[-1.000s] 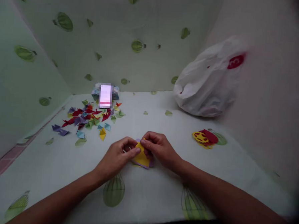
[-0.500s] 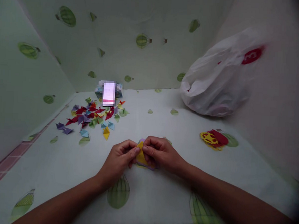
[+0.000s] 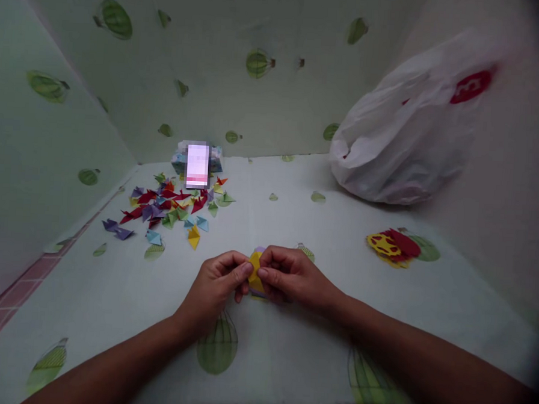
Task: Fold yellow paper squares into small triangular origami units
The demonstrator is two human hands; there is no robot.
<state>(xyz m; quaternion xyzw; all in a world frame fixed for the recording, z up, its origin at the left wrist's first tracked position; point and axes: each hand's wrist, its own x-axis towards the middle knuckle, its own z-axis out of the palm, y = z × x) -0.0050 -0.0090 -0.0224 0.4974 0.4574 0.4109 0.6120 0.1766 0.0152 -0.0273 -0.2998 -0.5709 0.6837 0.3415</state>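
Observation:
Between my two hands is a small folded piece of yellow paper (image 3: 255, 272), low over the table. My left hand (image 3: 220, 281) pinches its left side between thumb and fingers. On the other side, my right hand (image 3: 293, 274) grips it with thumb and bent forefinger. Beneath them lies some purple paper (image 3: 260, 250), mostly covered by the hands and the yellow piece. The right hand's lower fingers are partly hidden.
A heap of small folded paper birds (image 3: 165, 205) in many colours lies at the left. Behind it a lit phone (image 3: 198, 165) leans on a patterned box (image 3: 179, 161). Red and yellow paper cut-outs (image 3: 391, 247) lie at the right, before a white plastic bag (image 3: 400, 130).
The view has shifted slightly. Both hands still hold the yellow paper, which now looks narrower and turned a little, with the right fingers further over it.

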